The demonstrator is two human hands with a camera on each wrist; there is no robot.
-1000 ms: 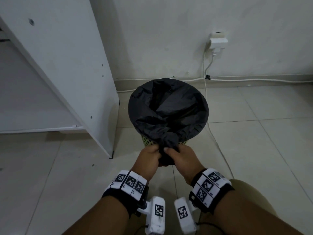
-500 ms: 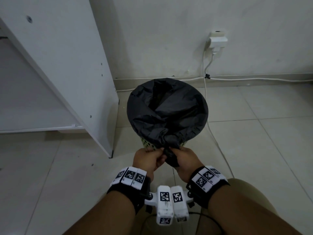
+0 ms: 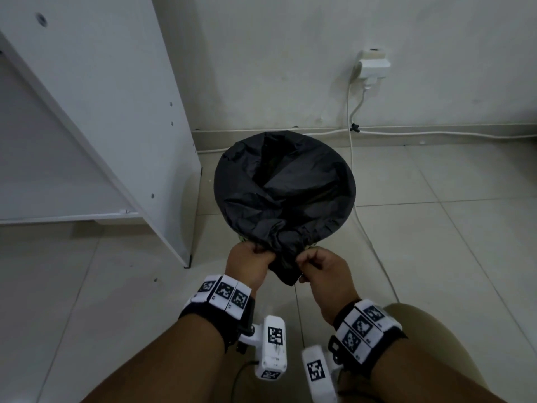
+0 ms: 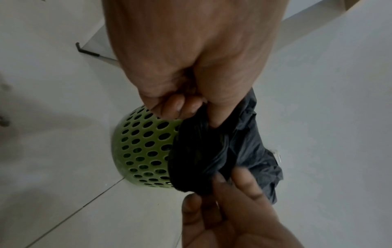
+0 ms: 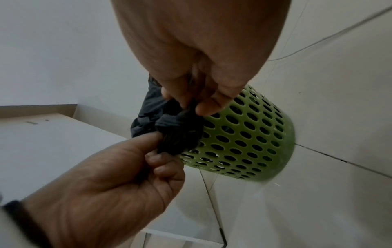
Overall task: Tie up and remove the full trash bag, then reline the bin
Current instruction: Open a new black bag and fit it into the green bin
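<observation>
— Left hand point(image 3: 250, 263)?
— Low at the near rim of the green perforated bin point(image 4: 144, 149), knuckles up, fingers curled, pinching a gathered fold of the black trash bag point(image 3: 284, 184).
— Right hand point(image 3: 322, 269)?
— Just beside, thumb and fingers pinching the same bunched knot of plastic, wrist angled inward.
— And the bag?
— Stretched over the bin's mouth, on the tiled floor point(image 3: 436, 228) beside a white cabinet panel point(image 3: 116, 112), near the wall.

Bag point(image 3: 284, 196) in bin point(image 4: 144, 147) on floor point(image 3: 436, 228), cabinet point(image 3: 101, 112) left, wall socket point(image 3: 373, 66) behind right
</observation>
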